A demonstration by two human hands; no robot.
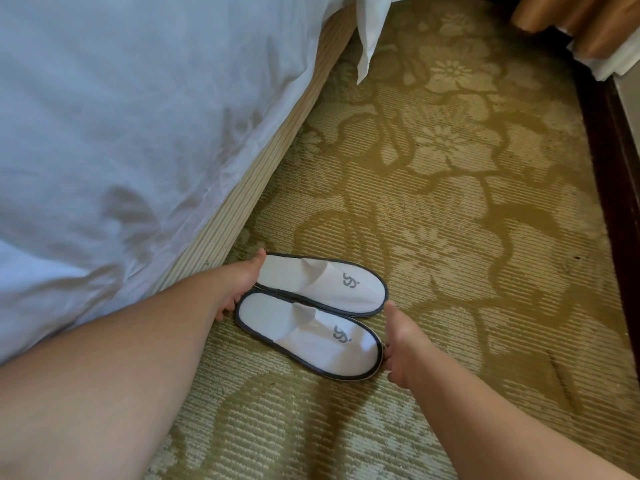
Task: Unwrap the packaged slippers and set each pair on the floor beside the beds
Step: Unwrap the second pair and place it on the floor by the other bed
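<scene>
Slippers [317,306], one white pair, dark-edged: flat on carpet [450,202], side by side, just beside bed [104,116]. Left grip [239,289] curled round both heels; right grip [403,344] pinching the nearer toe. Curtain [581,22] well apart.

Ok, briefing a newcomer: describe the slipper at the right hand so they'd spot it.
Beside the white bed, two dark-trimmed white slippers lie on the floral carpet. Yours is the slipper farther from the bed, its toe at the right hand.
</scene>
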